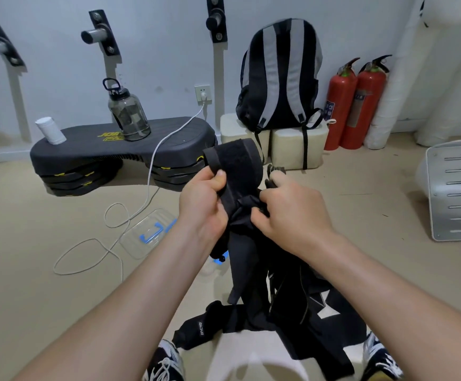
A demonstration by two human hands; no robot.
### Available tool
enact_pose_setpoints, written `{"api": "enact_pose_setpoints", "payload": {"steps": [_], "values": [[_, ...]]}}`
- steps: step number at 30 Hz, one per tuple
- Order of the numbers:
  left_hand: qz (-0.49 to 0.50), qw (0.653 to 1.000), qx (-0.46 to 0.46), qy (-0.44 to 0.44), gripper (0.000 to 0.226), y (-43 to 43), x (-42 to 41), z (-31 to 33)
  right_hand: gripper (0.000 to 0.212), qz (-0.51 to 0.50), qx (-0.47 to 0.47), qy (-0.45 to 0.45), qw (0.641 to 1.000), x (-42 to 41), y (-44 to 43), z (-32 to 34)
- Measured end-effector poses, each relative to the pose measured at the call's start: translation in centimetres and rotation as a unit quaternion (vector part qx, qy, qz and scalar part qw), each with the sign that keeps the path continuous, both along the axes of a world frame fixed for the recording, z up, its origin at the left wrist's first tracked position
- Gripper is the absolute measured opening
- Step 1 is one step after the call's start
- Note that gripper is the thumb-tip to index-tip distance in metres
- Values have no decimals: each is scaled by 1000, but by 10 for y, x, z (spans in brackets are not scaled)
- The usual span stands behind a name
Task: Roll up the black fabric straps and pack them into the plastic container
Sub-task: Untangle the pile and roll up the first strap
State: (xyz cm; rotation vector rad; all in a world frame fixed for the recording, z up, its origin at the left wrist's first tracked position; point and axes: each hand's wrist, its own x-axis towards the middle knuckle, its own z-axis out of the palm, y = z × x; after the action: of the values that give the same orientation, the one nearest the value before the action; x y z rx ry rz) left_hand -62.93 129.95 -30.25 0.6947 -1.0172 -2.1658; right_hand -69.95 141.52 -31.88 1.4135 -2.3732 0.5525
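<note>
I hold a wide black fabric strap [239, 171] up in front of me with both hands. My left hand [202, 200] grips its left edge, thumb on the front. My right hand [292, 209] pinches the bunched middle of the strap. The rest of the strap hangs down to a heap of black straps [279, 323] on the floor between my shoes. A clear plastic lid with blue clips [149, 232] lies on the floor to the left. The plastic container [218, 261] is mostly hidden behind my left forearm and the strap.
A black step platform [119, 152] with a water bottle [127, 114] and a white canister stands at the back left. A white cable [114, 229] loops over the floor. A backpack [279, 75] sits on foam blocks, beside two fire extinguishers [356, 105]. A white panel [457, 193] lies right.
</note>
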Motion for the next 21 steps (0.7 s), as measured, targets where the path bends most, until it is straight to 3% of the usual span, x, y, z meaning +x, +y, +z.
{"api": "enact_pose_setpoints", "payload": {"steps": [3,6,8,10,13,15,21], "values": [[55,998,33,8,30,-18,6,9,38,30,-18,16,999,6,-2,-5],[136,990,2,19,28,-55,25,20,28,25,61,-10,998,6,-4,-21],[127,987,-91,-43,31,-66,39,19,24,-9,136,-131,982,0,-5,-19],[55,977,-168,-120,34,-64,48,12,29,-26,99,-304,947,-5,-5,-13],[-68,959,-213,-172,38,-53,56,5,26,-16,-104,-527,844,-9,-10,-3],[-86,946,-246,-192,40,-45,58,6,35,14,-211,-608,765,-7,-13,2],[-73,922,-337,-175,73,-22,68,18,46,81,-326,-754,565,0,-14,17]]}}
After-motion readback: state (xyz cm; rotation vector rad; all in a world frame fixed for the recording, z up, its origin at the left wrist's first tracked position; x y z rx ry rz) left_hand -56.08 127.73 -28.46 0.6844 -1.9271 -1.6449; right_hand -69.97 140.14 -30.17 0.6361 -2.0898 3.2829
